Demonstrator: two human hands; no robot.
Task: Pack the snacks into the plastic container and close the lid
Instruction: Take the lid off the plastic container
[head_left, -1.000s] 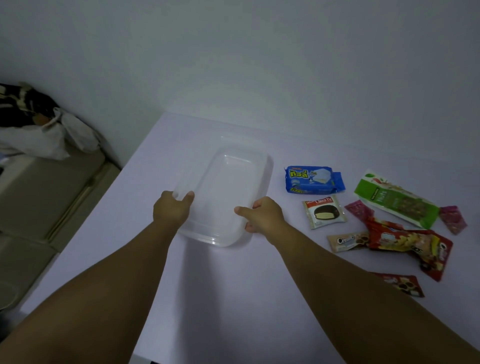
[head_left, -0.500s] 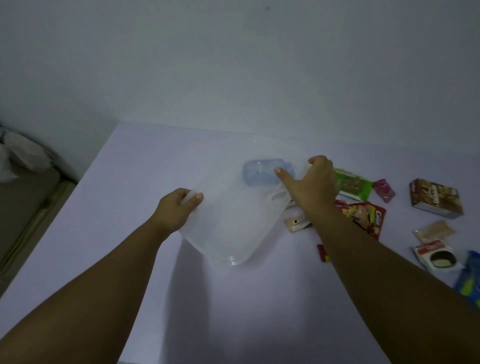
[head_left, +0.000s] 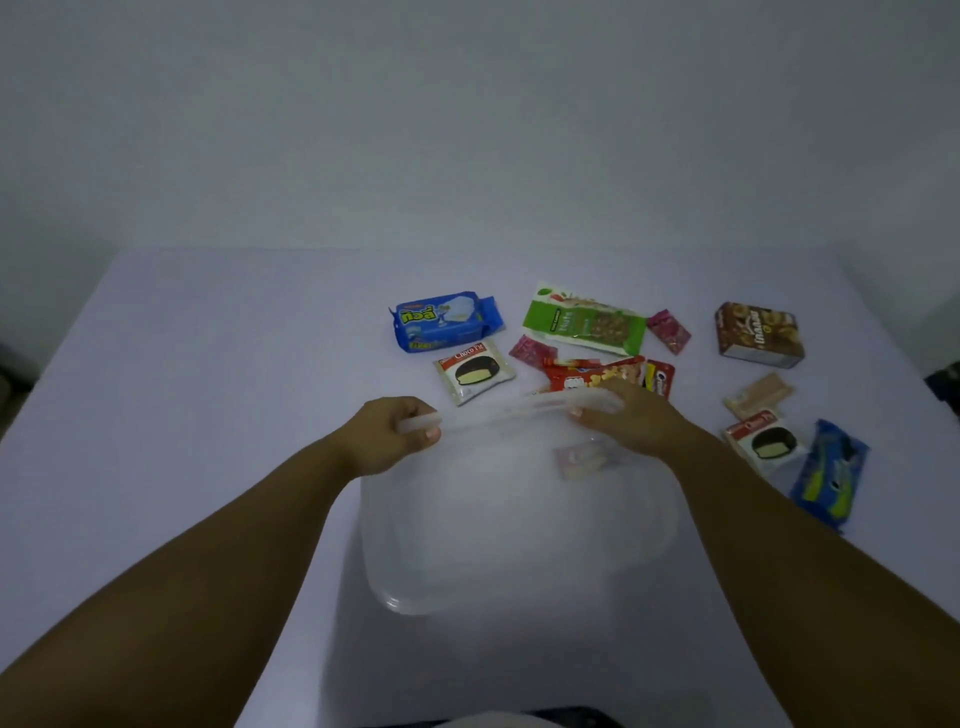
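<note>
A clear plastic container (head_left: 498, 551) sits in front of me on the pale table, lid on. My left hand (head_left: 387, 439) grips the far left corner of its lid (head_left: 483, 421). At the far right corner my right hand (head_left: 631, 418) curls its fingers over the lid's edge. Snacks lie beyond and to the right: a blue biscuit pack (head_left: 441, 319), two Choco Pie packets (head_left: 475, 370) (head_left: 763, 441), a green nut bar (head_left: 584, 318), a red packet (head_left: 597, 374), a brown box (head_left: 758, 335) and a blue Oreo pack (head_left: 828, 475). A small wrapper (head_left: 584, 460) shows through the plastic.
Small pink sweets (head_left: 669, 331) and a beige wafer packet (head_left: 758, 396) lie among the snacks. The table (head_left: 208, 389) ends at a pale wall behind and drops off at the left and right edges.
The container has come from the table's left to right in front of me. Both hands shifted to its far edge. My view swung right, bringing more snacks into sight.
</note>
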